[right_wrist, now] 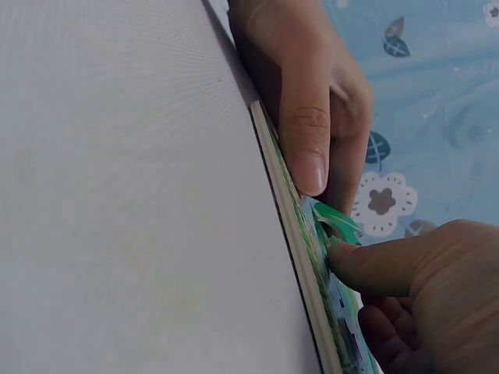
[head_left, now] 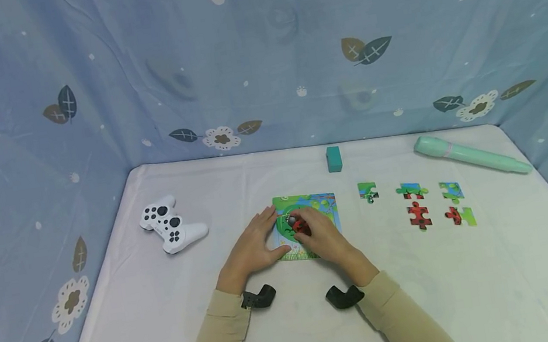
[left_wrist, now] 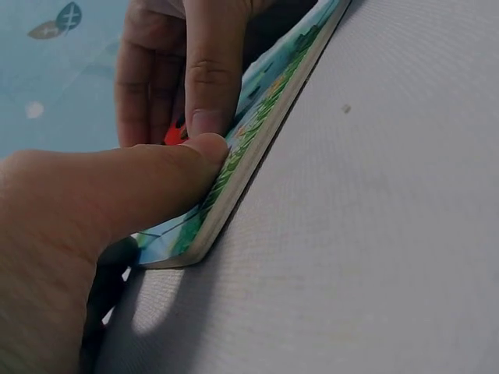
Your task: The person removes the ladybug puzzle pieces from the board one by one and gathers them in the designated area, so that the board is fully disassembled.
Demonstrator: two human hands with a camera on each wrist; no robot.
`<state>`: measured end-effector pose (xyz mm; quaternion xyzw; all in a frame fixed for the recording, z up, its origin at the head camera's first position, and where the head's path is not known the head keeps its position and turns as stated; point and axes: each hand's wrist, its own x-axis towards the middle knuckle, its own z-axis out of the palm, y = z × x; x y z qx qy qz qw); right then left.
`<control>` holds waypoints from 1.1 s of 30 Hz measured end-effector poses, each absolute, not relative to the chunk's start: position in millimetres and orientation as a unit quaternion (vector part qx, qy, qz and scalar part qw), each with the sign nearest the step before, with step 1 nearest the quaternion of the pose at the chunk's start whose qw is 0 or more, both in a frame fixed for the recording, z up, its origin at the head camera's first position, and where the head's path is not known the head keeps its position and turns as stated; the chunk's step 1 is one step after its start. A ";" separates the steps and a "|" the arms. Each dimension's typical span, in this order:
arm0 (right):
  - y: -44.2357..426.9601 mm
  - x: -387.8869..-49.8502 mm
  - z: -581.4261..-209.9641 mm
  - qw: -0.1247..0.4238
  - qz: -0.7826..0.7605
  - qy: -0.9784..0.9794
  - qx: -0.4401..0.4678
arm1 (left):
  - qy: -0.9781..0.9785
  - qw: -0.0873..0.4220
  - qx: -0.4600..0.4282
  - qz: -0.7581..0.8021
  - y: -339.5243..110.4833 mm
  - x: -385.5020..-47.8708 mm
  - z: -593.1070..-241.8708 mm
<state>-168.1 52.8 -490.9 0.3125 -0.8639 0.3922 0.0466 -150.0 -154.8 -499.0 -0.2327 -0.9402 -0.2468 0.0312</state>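
Note:
A square jigsaw puzzle board (head_left: 289, 256) with a green and blue picture lies flat in the middle of the table. My left hand (head_left: 253, 250) rests along its left side, fingers extended, the thumb (left_wrist: 156, 187) pressing on the board near the front edge. Over the board's middle, my right hand (head_left: 325, 237) pinches a puzzle piece (head_left: 301, 227) with red and green parts. The piece (right_wrist: 337, 220) touches or hovers just above the board; I cannot tell whether it is seated. The right fingers hide much of it.
Several loose puzzle pieces (head_left: 420, 215) lie right of the board. Behind it stands a small teal block (head_left: 334, 159). A mint-green microphone-shaped object (head_left: 474, 155) lies at the back right. At the left is a white game controller (head_left: 172, 224). Patterned blue cloth (head_left: 261, 49) rises behind the table.

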 end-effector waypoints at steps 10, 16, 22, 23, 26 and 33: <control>56.3 -167.8 -483.1 0.030 0.392 -0.873 0.289 | -0.941 0.024 -0.229 -0.248 -154.5 -150.2 -498.2; 72.1 -171.9 -474.2 0.002 0.409 -0.876 0.257 | -0.940 0.009 -0.222 -0.261 -152.8 -150.0 -497.4; 101.6 -177.7 -467.4 -0.027 0.420 -0.878 0.230 | -0.940 -0.002 -0.213 -0.265 -152.3 -149.2 -496.7; 107.4 -177.8 -466.1 -0.031 0.423 -0.878 0.222 | -0.941 -0.003 -0.212 -0.265 -152.3 -149.2 -496.5; 125.7 -177.4 -464.0 -0.035 0.423 -0.883 0.200 | -0.941 -0.001 -0.210 -0.265 -152.4 -149.4 -495.9; 173.2 -175.4 -468.8 -0.042 0.408 -0.897 0.162 | -0.943 -0.004 -0.210 -0.257 -153.5 -150.1 -497.6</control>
